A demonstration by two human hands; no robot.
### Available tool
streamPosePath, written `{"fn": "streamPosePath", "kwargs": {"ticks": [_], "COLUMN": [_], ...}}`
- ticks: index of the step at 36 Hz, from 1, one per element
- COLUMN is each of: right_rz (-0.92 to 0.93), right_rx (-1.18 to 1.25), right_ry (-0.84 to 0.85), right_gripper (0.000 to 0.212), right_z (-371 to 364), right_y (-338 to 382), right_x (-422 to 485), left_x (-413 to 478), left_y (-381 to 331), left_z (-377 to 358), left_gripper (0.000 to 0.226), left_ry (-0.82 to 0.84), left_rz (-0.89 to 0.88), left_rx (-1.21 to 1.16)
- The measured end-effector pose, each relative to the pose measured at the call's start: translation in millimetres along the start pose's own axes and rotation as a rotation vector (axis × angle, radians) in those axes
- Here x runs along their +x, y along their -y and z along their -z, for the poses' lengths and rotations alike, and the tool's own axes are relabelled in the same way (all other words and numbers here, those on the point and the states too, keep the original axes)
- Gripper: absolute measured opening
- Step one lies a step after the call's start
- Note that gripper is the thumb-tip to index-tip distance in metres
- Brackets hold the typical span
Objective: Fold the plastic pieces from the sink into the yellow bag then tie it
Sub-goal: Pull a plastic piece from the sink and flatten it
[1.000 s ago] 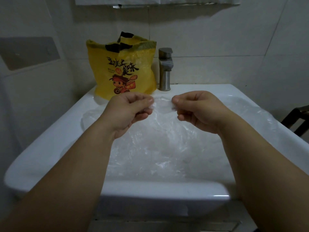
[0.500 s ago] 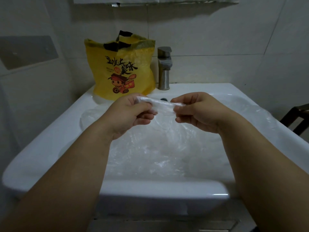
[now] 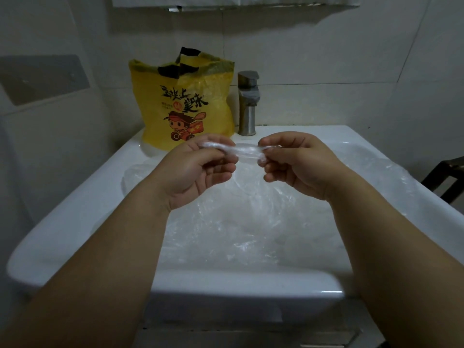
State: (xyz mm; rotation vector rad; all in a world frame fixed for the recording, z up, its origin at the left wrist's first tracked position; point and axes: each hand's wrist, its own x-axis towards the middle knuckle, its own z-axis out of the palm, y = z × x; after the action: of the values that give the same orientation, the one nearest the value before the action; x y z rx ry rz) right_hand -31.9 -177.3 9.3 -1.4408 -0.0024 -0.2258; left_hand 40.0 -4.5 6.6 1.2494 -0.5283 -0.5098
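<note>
A clear plastic piece (image 3: 241, 149) is gathered into a narrow strip and stretched between my two hands above the sink. My left hand (image 3: 198, 169) pinches its left end and my right hand (image 3: 296, 162) pinches its right end, with the rest hanging down into the basin. More clear crumpled plastic (image 3: 251, 222) fills the white sink (image 3: 75, 212). The yellow bag (image 3: 183, 104) with black handles and a cartoon print stands upright and open at the sink's back left corner, behind my left hand.
A steel tap (image 3: 247, 104) stands on the back rim just right of the bag. Tiled walls close in behind and to the left. A dark chair (image 3: 444, 177) shows at the right edge. A shelf edge (image 3: 236, 2) runs overhead.
The plastic edge between my hands has been bunched into a thin strip. My hands have drawn slightly apart and my left palm has turned more upward.
</note>
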Motion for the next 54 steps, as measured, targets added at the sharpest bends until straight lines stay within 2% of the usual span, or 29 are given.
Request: {"fn": "streamPosePath", "kwargs": {"ticks": [8,12,14,17,20,25,31,34,38,48,50,52,54], "right_rz": [0.017,0.045,0.063,0.095,0.094,-0.005,0.041,0.049,0.017,-0.026,0.000,0.031,0.064], "right_rx": [0.021,-0.011,-0.047,-0.156,-0.174,-0.403,-0.734,-0.859,-0.775,-0.696,-0.697,-0.694,-0.648], "right_ry": [0.046,0.035,0.001,-0.076,-0.132,-0.042,0.036,0.108,0.086,0.120,0.099,0.079,0.094], "right_gripper": [0.013,0.014,0.016,0.019,0.017,0.015,0.034,0.014,0.031,0.038,0.037,0.036,0.034], "right_z": [3,4,3,1,1,4,1,-5,-2,-10,-14,-18,-24], "right_y": [1,1,-1,-4,-5,-10,-15,-15,-10,-5,-7,-11,-14], "right_x": [0,0,1,3,5,6,6,3,0,-5,-4,-2,-2], "left_x": [-2,-2,0,3,5,8,7,7,6,9,10,12,9], "left_y": [-3,-4,-1,3,8,15,18,18,13,7,9,12,17], "left_z": [4,3,3,2,5,9,5,6,7,6,2,-1,-9], "left_gripper": [0.031,0.021,0.020,0.007,0.018,0.012,0.012,0.011,0.008,0.008,0.015,0.039,0.069], "left_ry": [0.016,0.032,-0.030,-0.081,-0.123,-0.186,-0.129,-0.110,-0.107,-0.134,-0.130,-0.083,0.007], "left_rz": [-0.036,-0.039,-0.042,-0.062,-0.091,-0.153,-0.180,-0.176,-0.160,-0.115,-0.115,-0.076,0.044], "left_rx": [-0.103,-0.101,0.004,0.150,0.205,0.412,0.535,0.530,0.426,0.115,0.026,-0.027,0.060]}}
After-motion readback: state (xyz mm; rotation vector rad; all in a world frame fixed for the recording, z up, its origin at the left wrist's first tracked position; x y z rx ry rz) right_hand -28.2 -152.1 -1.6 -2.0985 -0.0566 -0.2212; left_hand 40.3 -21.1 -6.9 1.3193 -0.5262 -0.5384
